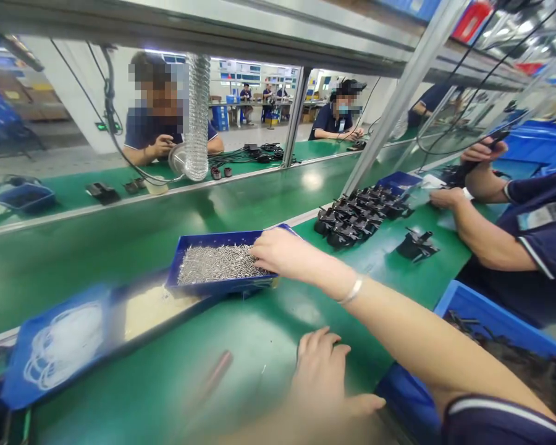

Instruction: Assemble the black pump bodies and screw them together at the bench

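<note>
My right hand (282,252) reaches into the right end of a blue bin (222,288) filled with small silvery metal pins (215,262). Its fingers are bent and close together, touching the heap; whatever lies between the fingertips is hidden. Low over the green bench, my left hand (322,368) has its fingers spread and its thumb out, holding nothing. To its left lies a blurred reddish-brown rod-like thing (217,371).
Left of the pins are a tray of pale yellow bits (155,309) and a blue tray (13,377) with white rings (65,343). Black parts (356,213) cluster at the back right. A blue crate (472,296) stands at lower right. Co-workers sit opposite and at right.
</note>
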`<action>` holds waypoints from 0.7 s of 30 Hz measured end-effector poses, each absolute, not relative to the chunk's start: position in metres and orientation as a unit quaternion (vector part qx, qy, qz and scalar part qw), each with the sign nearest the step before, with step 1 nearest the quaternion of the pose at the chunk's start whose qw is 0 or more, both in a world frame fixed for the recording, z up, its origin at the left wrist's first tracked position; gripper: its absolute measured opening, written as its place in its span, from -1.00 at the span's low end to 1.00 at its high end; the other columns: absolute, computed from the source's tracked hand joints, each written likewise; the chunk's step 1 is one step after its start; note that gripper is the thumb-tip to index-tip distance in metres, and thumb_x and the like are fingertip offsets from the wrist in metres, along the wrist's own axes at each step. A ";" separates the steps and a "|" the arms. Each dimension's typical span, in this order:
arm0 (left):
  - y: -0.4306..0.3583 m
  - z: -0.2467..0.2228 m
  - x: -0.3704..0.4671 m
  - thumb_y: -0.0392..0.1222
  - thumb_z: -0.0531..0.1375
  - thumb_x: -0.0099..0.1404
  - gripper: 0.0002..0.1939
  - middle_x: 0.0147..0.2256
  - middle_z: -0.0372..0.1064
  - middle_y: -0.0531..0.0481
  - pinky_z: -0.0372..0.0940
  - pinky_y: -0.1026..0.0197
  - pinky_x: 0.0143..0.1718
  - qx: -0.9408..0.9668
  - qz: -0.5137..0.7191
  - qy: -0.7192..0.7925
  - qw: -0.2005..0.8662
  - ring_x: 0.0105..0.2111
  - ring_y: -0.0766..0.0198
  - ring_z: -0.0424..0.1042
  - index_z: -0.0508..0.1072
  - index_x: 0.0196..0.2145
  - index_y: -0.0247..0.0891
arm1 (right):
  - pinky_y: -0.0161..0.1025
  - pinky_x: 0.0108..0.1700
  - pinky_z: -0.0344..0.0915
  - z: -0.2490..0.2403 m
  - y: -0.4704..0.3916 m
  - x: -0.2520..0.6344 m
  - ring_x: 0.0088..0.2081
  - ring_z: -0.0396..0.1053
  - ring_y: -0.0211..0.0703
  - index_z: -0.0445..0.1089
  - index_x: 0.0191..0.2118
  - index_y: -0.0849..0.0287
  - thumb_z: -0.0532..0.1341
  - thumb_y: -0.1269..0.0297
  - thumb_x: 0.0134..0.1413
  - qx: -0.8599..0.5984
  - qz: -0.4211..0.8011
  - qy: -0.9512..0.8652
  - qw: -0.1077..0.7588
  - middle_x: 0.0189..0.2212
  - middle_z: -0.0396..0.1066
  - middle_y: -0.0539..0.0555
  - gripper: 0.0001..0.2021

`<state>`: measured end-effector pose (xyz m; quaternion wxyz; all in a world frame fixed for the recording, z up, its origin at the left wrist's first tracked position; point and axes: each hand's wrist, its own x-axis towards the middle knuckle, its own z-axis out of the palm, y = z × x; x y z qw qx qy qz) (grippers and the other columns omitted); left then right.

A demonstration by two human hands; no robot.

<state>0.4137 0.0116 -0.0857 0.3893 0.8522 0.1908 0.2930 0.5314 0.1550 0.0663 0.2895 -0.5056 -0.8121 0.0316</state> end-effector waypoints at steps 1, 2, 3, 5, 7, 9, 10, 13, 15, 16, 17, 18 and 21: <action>0.012 -0.085 0.413 0.44 0.17 0.12 -0.23 0.01 0.43 -0.25 0.26 -0.28 0.13 0.852 0.297 0.188 0.388 0.12 -0.20 0.32 0.46 0.01 -0.28 | -0.34 -0.17 0.36 0.064 0.168 0.516 -0.40 0.43 -0.37 0.36 -0.61 0.15 0.35 0.23 0.04 -0.503 0.044 -0.816 0.280 -0.58 0.44 -0.09 -0.71; 0.013 -0.084 0.413 0.42 0.19 0.12 -0.25 0.00 0.43 -0.25 0.26 -0.28 0.12 0.852 0.299 0.185 0.386 0.11 -0.21 0.32 0.47 0.00 -0.28 | -0.34 -0.24 0.38 0.060 0.178 0.506 -0.48 0.40 -0.39 0.30 -0.66 0.17 0.35 0.24 0.06 -0.506 0.053 -0.817 0.271 -0.65 0.38 -0.13 -0.65; 0.013 -0.083 0.413 0.40 0.20 0.13 -0.27 -0.01 0.43 -0.25 0.27 -0.29 0.12 0.854 0.300 0.181 0.384 0.12 -0.21 0.32 0.47 -0.02 -0.28 | -0.34 -0.30 0.38 0.057 0.185 0.501 -0.54 0.37 -0.40 0.26 -0.68 0.20 0.35 0.26 0.07 -0.511 0.059 -0.816 0.263 -0.69 0.33 -0.16 -0.61; 0.015 -0.082 0.411 0.35 0.23 0.15 -0.33 -0.01 0.44 -0.25 0.26 -0.30 0.12 0.862 0.290 0.171 0.379 0.13 -0.22 0.31 0.49 -0.05 -0.29 | -0.36 -0.35 0.38 0.052 0.191 0.499 -0.59 0.35 -0.42 0.23 -0.71 0.23 0.37 0.32 0.04 -0.526 0.068 -0.810 0.250 -0.73 0.28 -0.20 -0.58; 0.016 -0.081 0.410 0.28 0.24 0.18 -0.40 -0.01 0.44 -0.25 0.26 -0.31 0.12 0.870 0.277 0.163 0.375 0.14 -0.24 0.30 0.50 -0.07 -0.29 | -0.45 -0.35 0.33 0.051 0.191 0.503 -0.57 0.37 -0.47 0.26 -0.73 0.22 0.42 0.36 -0.09 -0.544 0.074 -0.799 0.245 -0.75 0.27 -0.23 -0.61; 0.018 -0.081 0.409 0.23 0.26 0.20 -0.46 -0.01 0.44 -0.24 0.28 -0.34 0.10 0.874 0.269 0.156 0.372 0.13 -0.25 0.31 0.51 -0.08 -0.28 | -0.54 -0.36 0.28 0.054 0.188 0.507 -0.53 0.40 -0.52 0.32 -0.73 0.20 0.45 0.37 -0.22 -0.561 0.082 -0.785 0.248 -0.73 0.31 -0.25 -0.68; 0.019 -0.081 0.408 0.21 0.26 0.20 -0.49 -0.01 0.45 -0.24 0.28 -0.34 0.09 0.875 0.269 0.155 0.372 0.13 -0.25 0.31 0.51 -0.09 -0.27 | -0.57 -0.37 0.27 0.055 0.187 0.509 -0.51 0.41 -0.52 0.35 -0.72 0.18 0.46 0.37 -0.26 -0.568 0.086 -0.779 0.253 -0.71 0.35 -0.25 -0.72; 0.020 -0.079 0.407 0.18 0.27 0.21 -0.53 -0.02 0.45 -0.23 0.30 -0.34 0.08 0.874 0.272 0.151 0.374 0.12 -0.24 0.33 0.52 -0.11 -0.25 | -0.55 -0.35 0.30 0.058 0.185 0.509 -0.45 0.45 -0.49 0.41 -0.68 0.15 0.46 0.31 -0.25 -0.570 0.098 -0.769 0.272 -0.61 0.43 -0.24 -0.77; 0.019 -0.078 0.407 0.16 0.28 0.20 -0.55 -0.02 0.45 -0.23 0.30 -0.35 0.08 0.874 0.269 0.151 0.376 0.12 -0.24 0.34 0.52 -0.12 -0.24 | -0.52 -0.35 0.32 0.058 0.183 0.507 -0.43 0.46 -0.46 0.40 -0.67 0.17 0.44 0.21 -0.18 -0.549 0.109 -0.776 0.290 -0.60 0.43 -0.22 -0.73; 0.019 -0.077 0.407 0.15 0.29 0.19 -0.56 -0.01 0.45 -0.23 0.30 -0.35 0.08 0.874 0.266 0.152 0.377 0.12 -0.24 0.34 0.52 -0.12 -0.24 | -0.50 -0.37 0.32 0.058 0.182 0.507 -0.44 0.46 -0.45 0.39 -0.66 0.18 0.41 0.14 -0.11 -0.539 0.122 -0.777 0.302 -0.61 0.43 -0.21 -0.69; 0.019 -0.076 0.407 0.14 0.30 0.18 -0.56 -0.01 0.45 -0.23 0.30 -0.35 0.08 0.875 0.261 0.153 0.378 0.12 -0.25 0.33 0.53 -0.13 -0.23 | -0.49 -0.39 0.33 0.060 0.181 0.507 -0.47 0.46 -0.44 0.39 -0.63 0.17 0.36 0.07 -0.04 -0.533 0.139 -0.772 0.317 -0.62 0.43 -0.21 -0.66; 0.020 -0.075 0.407 0.13 0.31 0.18 -0.57 -0.01 0.45 -0.23 0.30 -0.36 0.08 0.875 0.256 0.155 0.379 0.13 -0.25 0.33 0.53 -0.13 -0.23 | -0.48 -0.43 0.34 0.062 0.179 0.508 -0.50 0.46 -0.43 0.39 -0.59 0.16 0.31 0.01 0.04 -0.535 0.155 -0.761 0.332 -0.61 0.44 -0.21 -0.64; 0.020 -0.072 0.407 0.10 0.34 0.15 -0.58 0.00 0.45 -0.23 0.29 -0.37 0.09 0.878 0.241 0.161 0.382 0.14 -0.26 0.32 0.53 -0.13 -0.23 | -0.41 -0.48 0.41 0.077 0.169 0.533 -0.53 0.47 -0.38 0.38 -0.40 0.12 0.12 -0.07 0.24 -0.578 0.162 -0.705 0.378 -0.51 0.54 -0.15 -0.62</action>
